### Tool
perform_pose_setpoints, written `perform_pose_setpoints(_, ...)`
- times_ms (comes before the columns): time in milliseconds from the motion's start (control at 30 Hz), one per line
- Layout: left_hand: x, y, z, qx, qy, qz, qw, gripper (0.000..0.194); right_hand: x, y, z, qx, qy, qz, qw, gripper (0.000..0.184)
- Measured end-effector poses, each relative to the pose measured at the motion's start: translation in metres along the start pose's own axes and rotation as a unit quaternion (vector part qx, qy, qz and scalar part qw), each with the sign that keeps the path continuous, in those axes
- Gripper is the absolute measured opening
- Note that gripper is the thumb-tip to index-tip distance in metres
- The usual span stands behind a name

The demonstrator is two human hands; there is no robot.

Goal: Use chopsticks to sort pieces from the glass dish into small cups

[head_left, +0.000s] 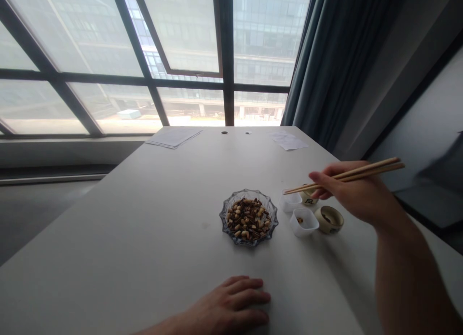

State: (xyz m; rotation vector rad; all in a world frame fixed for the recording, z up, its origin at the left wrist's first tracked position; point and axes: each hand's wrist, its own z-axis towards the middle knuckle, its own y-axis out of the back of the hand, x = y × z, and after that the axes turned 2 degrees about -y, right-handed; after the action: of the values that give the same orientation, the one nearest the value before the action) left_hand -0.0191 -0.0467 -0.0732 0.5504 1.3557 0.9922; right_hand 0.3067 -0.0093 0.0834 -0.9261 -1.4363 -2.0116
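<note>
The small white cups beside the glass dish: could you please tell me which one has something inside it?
The front white cup holds a small brown piece; the rear white cup, under the chopstick tips, shows nothing inside.

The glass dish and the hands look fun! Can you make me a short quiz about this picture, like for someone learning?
1. What is piled in the glass dish?
2. True or false: the left hand rests flat on the white table.
3. Which hand holds the wooden chopsticks?
A. the left hand
B. the right hand

Key: 1. nuts and seeds; 2. true; 3. B
</note>
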Motion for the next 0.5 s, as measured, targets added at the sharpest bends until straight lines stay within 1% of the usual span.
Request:
perform_pose_setpoints(100,0.000,-0.001,-0.001,0.000,0.001,0.006,1.000,0.029,0.013,-0.026,-0.007,0.133,0.015,0.036,0.990,0.031)
perform_pose_setpoints(133,0.001,-0.001,-0.001,0.001,0.002,0.009,1.000,0.028,0.015,-0.034,-0.009,0.166,0.018,0.031,0.986,0.030)
perform_pose_setpoints(200,0.002,-0.003,-0.001,0.004,0.001,0.016,1.000,0.027,0.018,-0.049,-0.010,0.210,0.020,0.014,0.977,0.029)
perform_pose_setpoints(333,0.004,-0.006,-0.002,-0.003,-0.012,0.016,1.000,0.028,0.015,-0.068,-0.011,0.243,0.015,0.014,0.970,0.034)
perform_pose_setpoints(500,0.004,-0.006,-0.001,-0.012,-0.010,0.016,1.000,0.028,0.010,-0.072,-0.011,0.255,0.014,0.019,0.967,0.034)
